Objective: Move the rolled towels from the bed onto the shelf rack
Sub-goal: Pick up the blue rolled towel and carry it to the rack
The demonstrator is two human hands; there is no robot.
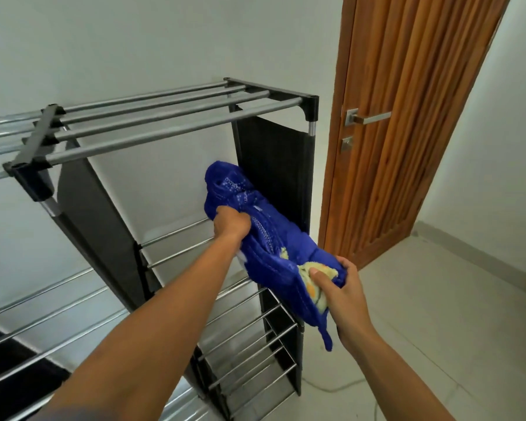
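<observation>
The rolled towel [274,238] is blue, with a yellow patterned patch showing at its near end. It is held in the air by both hands, angled from upper left to lower right, inside the right-hand bay of the shelf rack [176,123]. Its far end sits below the top tier of bars and just in front of the dark fabric side panel [281,165]. Its middle hangs above the second tier of bars [179,241]; whether it touches them cannot be told. A loose blue corner dangles from the near end, beside the right wrist.

Hand positions:
- The left hand [230,221] is clenched on the towel's left side near the far end, with the arm stretched forward over the lower tiers.
- The right hand [337,290] grasps the near end, with the thumb pressed into the yellow patch and the fingers curled around the outer edge.

Rack layout: grey metal bars run between black corner joints, forming several tiers. All visible tiers in the right-hand bay are bare. A second bay continues to the left, partly out of view.

Surroundings: the rack stands against a white wall. A wooden door [407,117] with a metal lever handle [368,118] is to the right of the rack. The floor [438,314] is pale tile
</observation>
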